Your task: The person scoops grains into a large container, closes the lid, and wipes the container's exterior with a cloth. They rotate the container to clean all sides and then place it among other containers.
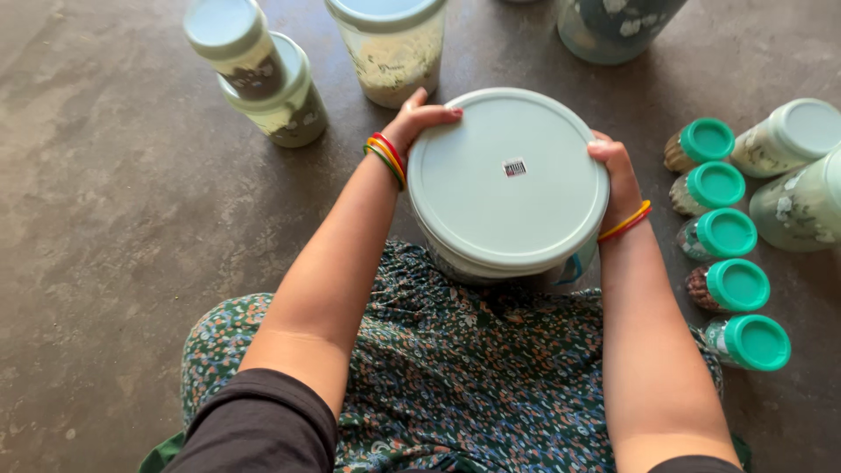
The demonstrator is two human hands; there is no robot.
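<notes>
2 hands grip 1 big tub; 5 green-lid jars.

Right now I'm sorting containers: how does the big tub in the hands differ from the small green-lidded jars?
The big tub has a wide pale grey-green lid; the small jars have bright green caps. The tub is held by the left hand and right hand; the jars sit untouched in a row on the floor. Both have round lids.

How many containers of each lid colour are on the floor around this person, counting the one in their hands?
Small jars with bright green lids: 5
Containers with pale blue-green lids, including the big tub held in the left hand and right hand: 6
Patterned container, lid unseen: 1
Total: 12
</notes>
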